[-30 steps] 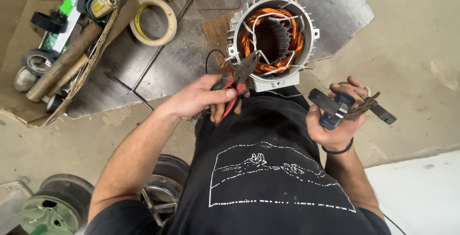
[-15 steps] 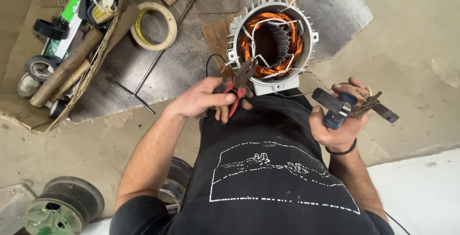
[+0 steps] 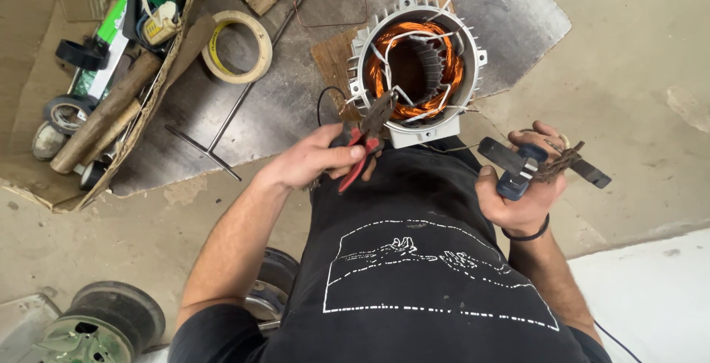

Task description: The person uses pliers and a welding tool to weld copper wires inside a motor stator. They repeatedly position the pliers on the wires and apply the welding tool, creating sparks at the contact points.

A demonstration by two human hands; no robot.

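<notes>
The left hand grips red-handled pliers at the copper windings of a motor stator lying near the metal sheet's front edge, while the right hand clutches a blue-handled tool; white leads remain loose, so the winding work looks unfinished.

Left hand with the red-handled pliers — drifted a little toward 3 o'clock over the second, pliers' nose now at the motor stator rim, about 7 o'clock on the housing, among the white leads. Earlier the nose sat slightly lower and farther from the copper windings.

Right hand — blue-handled tool and brown scrap bundle tipped a touch more level; hardly any travel.

View itself swung slightly: cardboard box slid toward 9 o'clock.
</notes>
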